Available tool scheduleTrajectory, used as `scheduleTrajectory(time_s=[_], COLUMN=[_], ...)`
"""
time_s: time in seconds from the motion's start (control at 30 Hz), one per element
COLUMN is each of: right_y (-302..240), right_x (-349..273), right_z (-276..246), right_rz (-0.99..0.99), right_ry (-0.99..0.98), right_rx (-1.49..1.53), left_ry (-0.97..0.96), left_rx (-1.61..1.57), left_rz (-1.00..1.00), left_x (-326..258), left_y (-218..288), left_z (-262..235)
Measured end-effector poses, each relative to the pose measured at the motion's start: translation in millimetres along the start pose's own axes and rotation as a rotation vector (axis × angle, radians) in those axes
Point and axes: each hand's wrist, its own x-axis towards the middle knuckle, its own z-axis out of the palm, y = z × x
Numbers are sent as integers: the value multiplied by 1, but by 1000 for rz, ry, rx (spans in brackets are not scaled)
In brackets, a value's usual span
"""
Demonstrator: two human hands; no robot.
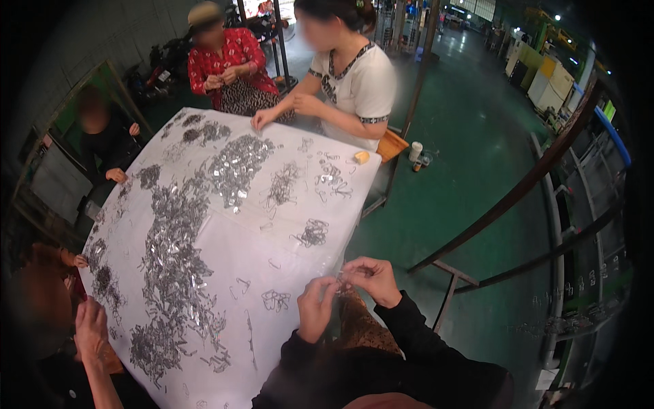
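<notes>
Just off the table's right edge, my left hand [317,307] and my right hand [375,279] meet with bent, pinching fingers. Between the fingertips is a small metal piece [340,275], too small to make out its exact shape. Both hands are closed on it. Nearest to my left hand on the white-covered table [238,259] lies a small cluster of bent wire loops [276,300]. Farther up the table is another heap of wire loops [314,232]. A long pile of flat metal pieces [174,252] runs down the table's middle-left.
Shiny metal pieces [238,163] and loose wire parts [283,184] lie toward the far side. Several people sit or stand around the table, one in a white top [364,85]. A rusty metal frame [504,211] rises on the right over the green floor [436,184].
</notes>
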Motion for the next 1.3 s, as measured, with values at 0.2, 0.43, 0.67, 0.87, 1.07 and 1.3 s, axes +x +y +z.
scheduleTrajectory(time_s=[0.2,0.43,0.67,0.87,1.07,1.3], right_y=[9,17,19,19,17,21], right_x=[-9,-7,-2,0,-7,-17], right_z=[-7,-5,-10,-8,-3,5], right_rz=[-125,-44,46,61,84,-26], right_ry=[48,95,14,-13,13,-1], right_rx=[-86,-80,-90,-61,-21,-59], left_ry=[-36,97,201,-52,33,53], left_rx=[79,58,485,868,782,129], left_rz=[63,-18,-44,80,-18,-134], left_x=[-4,12,157,182,157,93], left_y=[-8,-23,-144,-178,-161,-70], left_z=[2,-18,-100,-95,-100,-80])
